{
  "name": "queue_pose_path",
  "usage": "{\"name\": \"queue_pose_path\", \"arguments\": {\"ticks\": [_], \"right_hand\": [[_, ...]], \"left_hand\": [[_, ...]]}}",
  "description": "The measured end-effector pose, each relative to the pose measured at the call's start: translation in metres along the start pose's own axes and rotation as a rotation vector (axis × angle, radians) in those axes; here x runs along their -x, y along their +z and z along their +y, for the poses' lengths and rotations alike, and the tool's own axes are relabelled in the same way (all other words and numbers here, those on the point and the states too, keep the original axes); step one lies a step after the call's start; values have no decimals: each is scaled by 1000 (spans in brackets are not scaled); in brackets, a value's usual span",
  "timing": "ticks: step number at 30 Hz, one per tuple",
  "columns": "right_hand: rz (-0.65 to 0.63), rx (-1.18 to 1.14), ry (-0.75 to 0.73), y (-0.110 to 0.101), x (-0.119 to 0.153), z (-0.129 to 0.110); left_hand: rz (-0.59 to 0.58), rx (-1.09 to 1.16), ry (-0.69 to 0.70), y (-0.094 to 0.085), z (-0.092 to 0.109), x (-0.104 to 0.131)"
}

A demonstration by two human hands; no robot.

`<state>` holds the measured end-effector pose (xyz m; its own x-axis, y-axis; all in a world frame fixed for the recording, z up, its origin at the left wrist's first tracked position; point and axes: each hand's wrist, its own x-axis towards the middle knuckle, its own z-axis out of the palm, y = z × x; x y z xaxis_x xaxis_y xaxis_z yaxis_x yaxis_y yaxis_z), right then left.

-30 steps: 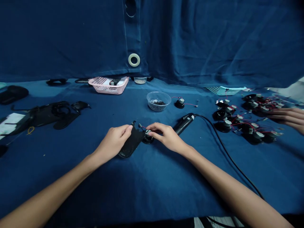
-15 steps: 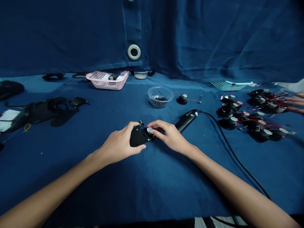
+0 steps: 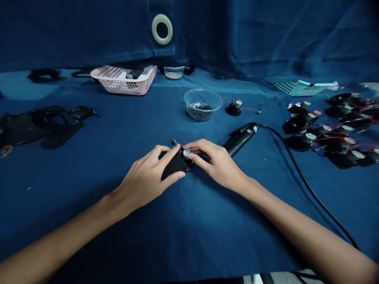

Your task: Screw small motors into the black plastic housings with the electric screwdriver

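My left hand (image 3: 148,171) is closed around a black plastic housing (image 3: 173,165) that rests on the blue cloth. A small motor (image 3: 187,153) with a whitish end sits at the housing's right end. Thumb and fingers of my right hand (image 3: 217,163) pinch this motor from the right. A short wire end sticks up behind my left fingertips. Just beyond my right hand lies a black corded electric screwdriver (image 3: 241,139), its near end hidden by the hand.
A clear bowl of small dark screws (image 3: 203,103) stands ahead, beside a lone wired motor (image 3: 235,107). Several wired motors (image 3: 328,138) are heaped at right. Black plastic parts (image 3: 41,124) lie left. A pink basket (image 3: 127,85) and a teal basket (image 3: 302,88) stand at the back.
The camera view has shifted and tilted lower. My left index finger has moved forward over the housing toward the motor. Another person's hand at the far right has gone out of view.
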<state>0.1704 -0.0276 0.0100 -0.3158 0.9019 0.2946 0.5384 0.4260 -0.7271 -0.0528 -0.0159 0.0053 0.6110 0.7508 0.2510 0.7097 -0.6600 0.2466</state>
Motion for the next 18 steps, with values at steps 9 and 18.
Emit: {"name": "queue_pose_path", "arguments": {"ticks": [9,18], "right_hand": [[1,56,-4,0,-1,-2],[13,78,-36,0,0,-2]], "left_hand": [[169,8,55,-5,-4,2],[126,-35,67,2,1,-2]]}}
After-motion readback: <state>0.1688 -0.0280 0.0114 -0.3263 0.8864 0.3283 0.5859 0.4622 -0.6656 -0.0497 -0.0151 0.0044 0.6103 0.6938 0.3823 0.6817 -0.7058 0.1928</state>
